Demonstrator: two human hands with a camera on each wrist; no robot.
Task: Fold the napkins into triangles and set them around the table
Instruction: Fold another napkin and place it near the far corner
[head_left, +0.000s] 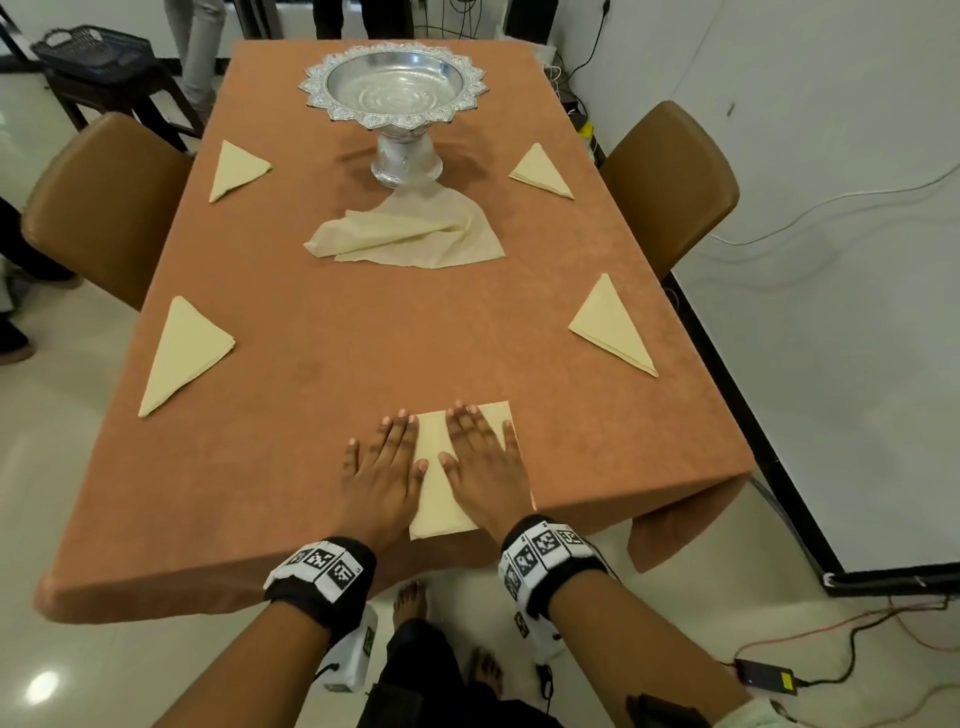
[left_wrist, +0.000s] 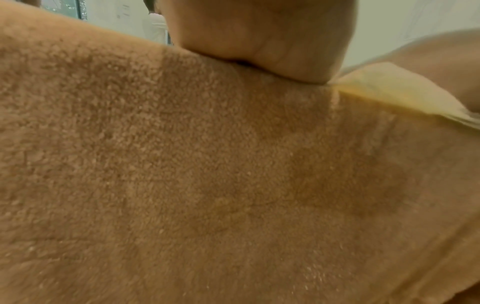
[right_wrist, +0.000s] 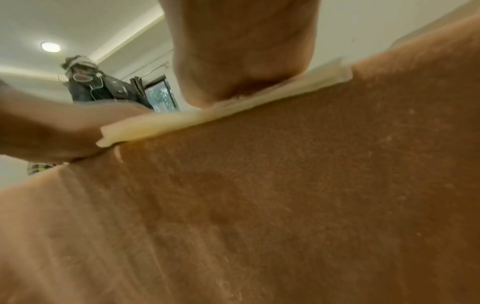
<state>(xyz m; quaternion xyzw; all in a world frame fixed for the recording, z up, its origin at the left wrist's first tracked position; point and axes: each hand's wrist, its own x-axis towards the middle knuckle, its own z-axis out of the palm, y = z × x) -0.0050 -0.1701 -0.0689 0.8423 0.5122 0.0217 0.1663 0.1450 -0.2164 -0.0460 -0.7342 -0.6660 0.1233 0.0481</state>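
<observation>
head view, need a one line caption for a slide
Both hands, left hand and right hand, press a napkin flat at the table edge, four folded triangles already placed.

Bright, even indoor light, a round ceiling lamp (right_wrist: 50, 46) seen lit in the right wrist view, glare spot on the glossy pale floor tiles (head_left: 42, 687), soft shadow under the embossed silver pedestal bowl (head_left: 393, 85), straight edges bowed by wide-angle distortion, both wrist views blurred and soft at close range.

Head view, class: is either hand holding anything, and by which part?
Nothing is gripped. Both the left hand and right hand press flat, fingers straight, on the folded napkin at the near table edge.
</observation>
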